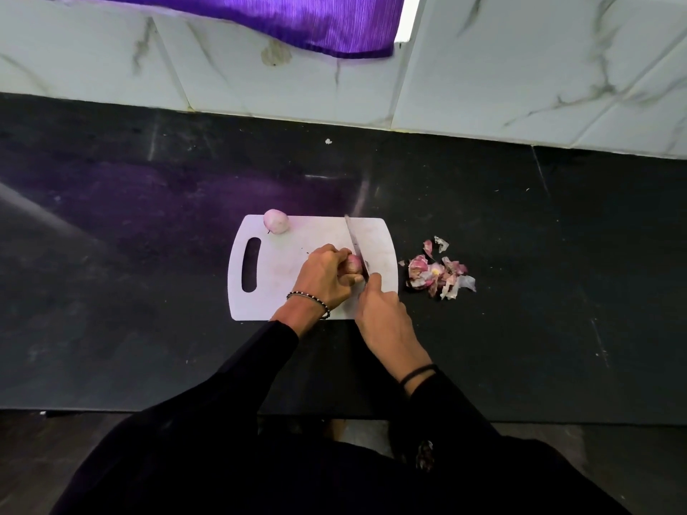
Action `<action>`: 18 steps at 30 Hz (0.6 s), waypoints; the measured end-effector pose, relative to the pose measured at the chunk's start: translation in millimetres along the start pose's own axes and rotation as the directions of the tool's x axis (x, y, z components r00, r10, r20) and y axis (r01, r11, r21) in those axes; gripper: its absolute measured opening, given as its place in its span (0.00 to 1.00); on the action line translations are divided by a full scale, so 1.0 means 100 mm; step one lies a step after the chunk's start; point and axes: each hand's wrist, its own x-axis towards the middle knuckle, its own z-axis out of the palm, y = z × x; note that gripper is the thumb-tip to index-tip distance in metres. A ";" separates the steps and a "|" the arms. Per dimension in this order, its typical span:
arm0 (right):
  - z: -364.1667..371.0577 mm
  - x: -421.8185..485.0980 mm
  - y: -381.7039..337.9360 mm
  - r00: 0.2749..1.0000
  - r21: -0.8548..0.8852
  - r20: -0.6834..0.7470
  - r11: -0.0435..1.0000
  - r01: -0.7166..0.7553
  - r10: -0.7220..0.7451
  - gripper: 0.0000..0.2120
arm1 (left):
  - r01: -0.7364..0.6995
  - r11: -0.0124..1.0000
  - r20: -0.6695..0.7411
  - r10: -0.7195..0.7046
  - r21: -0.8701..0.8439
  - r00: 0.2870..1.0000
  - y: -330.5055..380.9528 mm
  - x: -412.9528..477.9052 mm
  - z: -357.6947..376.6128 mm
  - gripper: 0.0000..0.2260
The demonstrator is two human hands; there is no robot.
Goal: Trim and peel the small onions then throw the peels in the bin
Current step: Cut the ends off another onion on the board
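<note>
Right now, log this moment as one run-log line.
left hand: holds onion on cutting board | right hand: knife trimming its end | peeled onion: board corner | peels: counter, unbinned

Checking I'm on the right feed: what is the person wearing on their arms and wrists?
Long black sleeves on both arms. The left hand has a thin beaded bracelet of dark and light beads at the wrist. The right hand has thin black bands at the wrist.

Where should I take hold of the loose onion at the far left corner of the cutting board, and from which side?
Grip the loose onion across its rounded middle, coming down from above. It lies on its side at the far edge of the cutting board, partly overhanging it, so a sideways push might roll it onto the counter. The left hand is nearer, but it holds the other onion now.
</note>
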 end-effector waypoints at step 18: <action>0.06 -0.07 0.22 0.995 0.362 -0.062 0.931 -0.054 0.082 0.13 | -0.072 0.992 -0.020 0.071 -0.105 0.997 -0.15 -0.08 0.02 0.20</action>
